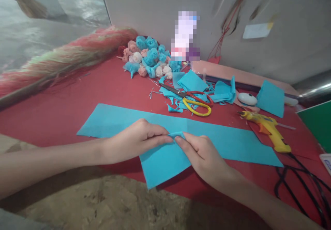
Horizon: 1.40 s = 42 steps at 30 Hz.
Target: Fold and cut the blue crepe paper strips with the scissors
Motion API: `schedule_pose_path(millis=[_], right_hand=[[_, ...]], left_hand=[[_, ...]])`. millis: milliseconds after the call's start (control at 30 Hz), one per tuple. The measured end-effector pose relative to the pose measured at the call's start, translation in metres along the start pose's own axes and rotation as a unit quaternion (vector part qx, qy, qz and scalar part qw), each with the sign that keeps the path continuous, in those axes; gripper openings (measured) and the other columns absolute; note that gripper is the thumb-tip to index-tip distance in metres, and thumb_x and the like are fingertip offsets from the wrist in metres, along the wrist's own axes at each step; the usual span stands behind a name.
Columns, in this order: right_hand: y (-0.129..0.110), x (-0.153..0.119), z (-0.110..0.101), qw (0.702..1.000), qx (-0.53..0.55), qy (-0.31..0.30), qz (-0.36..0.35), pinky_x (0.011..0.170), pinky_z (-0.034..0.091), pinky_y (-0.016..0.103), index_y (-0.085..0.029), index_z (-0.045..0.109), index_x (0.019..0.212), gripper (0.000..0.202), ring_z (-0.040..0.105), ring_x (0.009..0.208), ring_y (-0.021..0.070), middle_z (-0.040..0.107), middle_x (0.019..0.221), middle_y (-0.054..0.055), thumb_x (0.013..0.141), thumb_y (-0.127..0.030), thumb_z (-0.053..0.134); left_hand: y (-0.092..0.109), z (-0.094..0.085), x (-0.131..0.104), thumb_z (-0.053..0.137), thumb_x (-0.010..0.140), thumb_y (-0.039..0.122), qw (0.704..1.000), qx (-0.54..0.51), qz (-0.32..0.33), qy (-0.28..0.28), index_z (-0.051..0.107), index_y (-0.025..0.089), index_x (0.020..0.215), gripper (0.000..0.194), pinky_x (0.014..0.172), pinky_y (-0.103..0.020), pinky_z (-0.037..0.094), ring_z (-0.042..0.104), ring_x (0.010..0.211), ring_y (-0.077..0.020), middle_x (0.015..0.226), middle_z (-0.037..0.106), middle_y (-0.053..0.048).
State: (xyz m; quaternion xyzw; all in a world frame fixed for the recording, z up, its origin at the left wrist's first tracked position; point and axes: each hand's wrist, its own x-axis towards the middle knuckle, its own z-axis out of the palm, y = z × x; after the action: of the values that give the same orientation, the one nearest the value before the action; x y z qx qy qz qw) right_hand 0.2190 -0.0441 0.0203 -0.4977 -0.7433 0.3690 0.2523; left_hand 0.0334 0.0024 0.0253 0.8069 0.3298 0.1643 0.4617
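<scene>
A blue paper piece (165, 164) is pinched at its top edge between both hands, its lower part hanging over the table's front edge. My left hand (141, 138) holds that edge between thumb and fingers from the left. From the right, my right hand (201, 154) pinches the same edge, its thumb close to the left fingertips. Behind and beneath the hands, a long blue paper strip (240, 144) lies across the red table (62, 109). Scissors (196, 106) with red and yellow handles rest on blue scraps beyond the strip.
Paper flowers (152, 56) are piled at the back. A yellow glue gun (271, 130) with a black cable (297, 175) lies at the right, near folded blue paper (271, 98) and a white oval object (247, 99). A pinkish fringed bundle (77, 49) runs along the left.
</scene>
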Motion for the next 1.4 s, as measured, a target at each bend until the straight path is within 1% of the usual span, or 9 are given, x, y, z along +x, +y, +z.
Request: schedule_pose_path(millis=[167, 300, 400, 500, 700, 900, 1067, 1200, 1400], right_hand=[[0.002, 0.002, -0.008, 0.999, 0.000, 0.053, 0.002, 0.044, 0.022, 0.026, -0.023, 0.028, 0.057, 0.039, 0.027, 0.042, 0.0078, 0.029, 0.046, -0.007, 0.092, -0.038, 0.038], [0.003, 0.004, -0.012, 0.999, -0.006, 0.048, -0.004, 0.044, 0.022, 0.026, -0.023, 0.028, 0.057, 0.039, 0.026, 0.042, 0.0078, 0.027, 0.045, -0.007, 0.091, -0.038, 0.039], [0.005, 0.006, -0.016, 0.998, 0.000, 0.056, 0.014, 0.044, 0.022, 0.026, -0.023, 0.028, 0.057, 0.039, 0.024, 0.044, 0.0083, 0.026, 0.047, -0.007, 0.091, -0.041, 0.039], [0.010, 0.009, -0.021, 0.997, 0.017, 0.072, 0.035, 0.045, 0.023, 0.025, -0.023, 0.027, 0.058, 0.040, 0.024, 0.048, 0.0087, 0.025, 0.052, -0.006, 0.089, -0.043, 0.040], [0.018, 0.014, -0.023, 0.996, 0.033, 0.063, 0.056, 0.047, 0.026, 0.024, -0.022, 0.032, 0.060, 0.038, 0.028, 0.053, 0.0092, 0.027, 0.057, -0.005, 0.088, -0.047, 0.040], [0.019, 0.013, -0.022, 0.993, 0.011, 0.104, 0.054, 0.046, 0.024, 0.024, -0.021, 0.031, 0.057, 0.040, 0.027, 0.052, 0.0087, 0.026, 0.055, -0.005, 0.086, -0.048, 0.041], [0.021, 0.012, -0.023, 0.990, -0.012, 0.125, 0.058, 0.045, 0.020, 0.024, -0.021, 0.027, 0.053, 0.046, 0.023, 0.051, 0.0081, 0.021, 0.054, -0.005, 0.084, -0.052, 0.044], [0.024, 0.013, -0.021, 0.988, -0.046, 0.139, 0.043, 0.045, 0.018, 0.025, -0.021, 0.023, 0.051, 0.050, 0.020, 0.050, 0.0076, 0.017, 0.053, -0.004, 0.083, -0.052, 0.045], [0.025, 0.015, -0.042, 0.980, -0.114, 0.159, 0.032, 0.045, 0.020, 0.025, -0.021, 0.023, 0.049, 0.055, 0.023, 0.046, 0.0076, 0.019, 0.048, -0.005, 0.080, -0.059, 0.048]], left_hand=[[-0.002, -0.002, -0.002, 0.049, 0.086, 0.035, 0.999, -0.031, -0.040, 0.003, 0.046, 0.016, 0.057, 0.035, 0.039, -0.014, 0.026, 0.034, 0.040, -0.0037, 0.047, 0.035, 0.008], [0.001, -0.004, -0.004, 0.049, 0.086, 0.038, 0.992, -0.081, -0.089, -0.021, 0.042, 0.017, 0.054, 0.039, 0.032, -0.014, 0.029, 0.040, 0.029, -0.0036, 0.041, 0.037, 0.009], [0.003, -0.004, -0.002, 0.050, 0.085, 0.038, 0.984, -0.124, -0.123, -0.026, 0.047, 0.016, 0.055, 0.037, 0.037, -0.014, 0.038, 0.047, 0.032, -0.0045, 0.045, 0.050, 0.007], [0.002, -0.005, 0.002, 0.050, 0.086, 0.035, 0.981, -0.145, -0.124, -0.024, 0.051, 0.016, 0.058, 0.034, 0.043, -0.015, 0.044, 0.056, 0.039, -0.0066, 0.049, 0.059, 0.004], [-0.004, -0.008, 0.004, 0.049, 0.087, 0.032, 0.985, -0.139, -0.105, -0.014, 0.055, 0.015, 0.060, 0.033, 0.049, -0.013, 0.047, 0.062, 0.046, -0.0069, 0.051, 0.063, 0.004], [-0.009, -0.011, 0.004, 0.059, 0.079, 0.039, 0.985, -0.107, -0.127, 0.042, 0.055, 0.015, 0.051, 0.037, 0.037, -0.013, 0.040, 0.052, 0.032, -0.0062, 0.040, 0.058, 0.004], [-0.012, -0.015, 0.008, 0.062, 0.073, 0.040, 0.990, -0.042, -0.092, 0.100, 0.044, 0.015, 0.038, 0.047, 0.034, -0.013, 0.028, 0.035, 0.031, -0.0020, 0.031, 0.043, 0.005], [-0.015, -0.016, 0.008, 0.058, 0.074, 0.042, 0.990, -0.040, -0.072, 0.110, 0.039, 0.016, 0.038, 0.049, 0.033, -0.015, 0.022, 0.031, 0.031, -0.0024, 0.031, 0.039, 0.005], [-0.020, -0.013, 0.006, 0.035, 0.090, 0.041, 0.994, -0.005, -0.020, 0.107, 0.041, 0.015, 0.033, 0.062, 0.041, -0.015, 0.034, 0.038, 0.032, -0.0037, 0.031, 0.043, 0.001]])
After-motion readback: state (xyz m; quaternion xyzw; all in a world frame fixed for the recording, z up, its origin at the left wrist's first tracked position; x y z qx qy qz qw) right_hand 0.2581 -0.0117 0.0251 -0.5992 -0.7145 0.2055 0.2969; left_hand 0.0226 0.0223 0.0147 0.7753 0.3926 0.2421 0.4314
